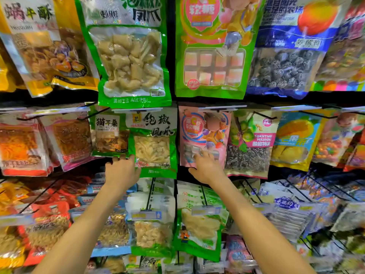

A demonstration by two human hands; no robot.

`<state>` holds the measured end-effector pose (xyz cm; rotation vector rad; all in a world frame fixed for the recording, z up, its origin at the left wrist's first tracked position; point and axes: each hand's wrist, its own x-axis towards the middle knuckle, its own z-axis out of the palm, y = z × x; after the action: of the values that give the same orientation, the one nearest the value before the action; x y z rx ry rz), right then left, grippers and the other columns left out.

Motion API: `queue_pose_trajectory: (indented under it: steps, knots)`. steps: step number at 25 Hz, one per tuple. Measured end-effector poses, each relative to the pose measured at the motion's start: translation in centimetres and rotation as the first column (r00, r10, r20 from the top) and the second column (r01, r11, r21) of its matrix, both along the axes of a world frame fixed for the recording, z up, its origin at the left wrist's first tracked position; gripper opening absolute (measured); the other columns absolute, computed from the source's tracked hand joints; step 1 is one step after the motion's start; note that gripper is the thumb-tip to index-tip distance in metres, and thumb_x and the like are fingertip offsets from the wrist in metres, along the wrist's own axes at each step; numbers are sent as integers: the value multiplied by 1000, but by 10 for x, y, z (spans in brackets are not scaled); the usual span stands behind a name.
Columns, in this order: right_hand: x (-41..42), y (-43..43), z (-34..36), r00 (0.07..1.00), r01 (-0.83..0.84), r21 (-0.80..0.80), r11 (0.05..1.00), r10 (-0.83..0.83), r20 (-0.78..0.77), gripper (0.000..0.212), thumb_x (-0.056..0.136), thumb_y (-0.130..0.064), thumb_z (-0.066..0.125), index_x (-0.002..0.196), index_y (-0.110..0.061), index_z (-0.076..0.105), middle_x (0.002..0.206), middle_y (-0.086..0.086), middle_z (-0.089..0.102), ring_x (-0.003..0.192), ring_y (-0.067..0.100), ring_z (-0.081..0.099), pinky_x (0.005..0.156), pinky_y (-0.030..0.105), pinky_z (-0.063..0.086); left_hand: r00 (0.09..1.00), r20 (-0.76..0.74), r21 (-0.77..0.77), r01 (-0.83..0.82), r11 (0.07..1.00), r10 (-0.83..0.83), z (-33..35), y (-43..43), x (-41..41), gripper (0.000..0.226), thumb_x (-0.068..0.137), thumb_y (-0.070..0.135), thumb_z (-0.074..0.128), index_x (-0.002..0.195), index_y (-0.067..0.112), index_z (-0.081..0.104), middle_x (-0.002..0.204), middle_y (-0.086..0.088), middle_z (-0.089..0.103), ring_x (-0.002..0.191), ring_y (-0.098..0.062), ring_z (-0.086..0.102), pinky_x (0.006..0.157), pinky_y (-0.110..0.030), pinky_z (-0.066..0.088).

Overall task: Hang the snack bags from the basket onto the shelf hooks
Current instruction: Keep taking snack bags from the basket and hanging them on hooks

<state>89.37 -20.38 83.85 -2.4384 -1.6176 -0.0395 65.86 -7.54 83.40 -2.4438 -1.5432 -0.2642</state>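
Your left grip [121, 171] is spread, fingers straight and pointing up, their tips touching the bottom edge of a small green bag [108, 133], while the thumb side lies against the lower left corner of the green bag of pale snacks [153, 143] hanging just beside it. Your right grip [205, 169] is also spread, its fingers lying flat on the lower window of a pink gummy bag [204, 131] and the thumb held out to the side; it pinches nothing. All three bags hang in the shelf's middle row. Just right of the right grip hangs a plum bag [249, 143] under a black wire hook [263, 115]. Above both grips hangs a larger green bag [132, 56]. Below your forearms, more bags crowd the lower row.
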Motion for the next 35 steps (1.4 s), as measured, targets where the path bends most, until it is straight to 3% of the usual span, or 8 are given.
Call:
queue_pose_trajectory:
  steps: [6, 13, 22, 26, 28, 31, 33, 35]
  knots:
    - [7, -41, 18, 999, -25, 53, 998, 23, 37, 64, 92, -41, 56, 146, -14, 35, 153, 14, 28, 139, 34, 28, 106, 52, 33, 996, -30, 12, 85, 996, -85, 14, -46, 31, 56, 97, 49, 44, 141, 14, 40, 136, -13, 51, 126, -35, 46, 97, -48, 42]
    - [22, -88, 20, 989, -49, 110, 993, 33, 145, 62, 98, -45, 48, 150, -16, 31, 147, 12, 36, 135, 34, 34, 104, 49, 34, 987, -22, 44, 161, 986, -160, 24, -89, 68, 44, 97, 46, 46, 126, 13, 52, 124, -11, 56, 119, -33, 51, 90, -44, 45]
    - [57, -75, 10, 978, 65, 193, 979, -100, 181, 54, 94, -32, 51, 141, -7, 40, 139, 15, 45, 127, 34, 43, 94, 44, 44, 926, 211, 102, 297, 949, -313, 27, -82, 105, 55, 97, 40, 48, 146, 19, 35, 116, -12, 62, 106, -33, 60, 71, -37, 45]
    - [73, -48, 14, 990, 139, 329, 934, -143, -13, 51, 95, -39, 49, 133, -5, 41, 122, 16, 55, 108, 35, 57, 82, 43, 52, 866, 394, -37, 349, 936, -307, 25, -54, 125, 53, 96, 38, 51, 142, 18, 35, 130, -11, 54, 118, -31, 54, 89, -38, 45]
    - [84, -33, 12, 964, 224, 441, 869, -131, -232, 40, 94, -43, 54, 114, -8, 51, 103, 14, 64, 93, 33, 63, 75, 40, 53, 797, 570, -173, 355, 919, -200, 28, -43, 139, 45, 96, 34, 51, 136, 20, 38, 131, -8, 54, 119, -29, 53, 87, -34, 42]
    - [95, -11, 12, 734, 369, 488, 791, 74, -675, 26, 90, -39, 66, 88, -15, 56, 76, 5, 63, 70, 23, 61, 61, 33, 45, 672, 735, -183, 318, 930, -85, 28, -28, 157, 38, 95, 31, 53, 128, 16, 43, 125, -12, 58, 113, -32, 55, 81, -35, 43]
    - [99, 3, 6, 640, 371, 502, 782, 177, -748, 37, 85, -40, 71, 71, -14, 49, 63, 7, 53, 59, 14, 45, 59, 29, 34, 619, 782, -141, 293, 946, -75, 21, -25, 163, 34, 95, 30, 53, 123, 13, 43, 117, -17, 59, 107, -35, 56, 76, -34, 40]
    - [101, 12, 1, 630, 362, 538, 761, 226, -743, 44, 86, -34, 72, 63, -12, 42, 53, 1, 43, 56, 10, 35, 60, 32, 28, 596, 801, -134, 271, 953, -57, 14, -23, 168, 36, 96, 32, 54, 122, 11, 44, 116, -19, 58, 108, -36, 55, 75, -35, 38]
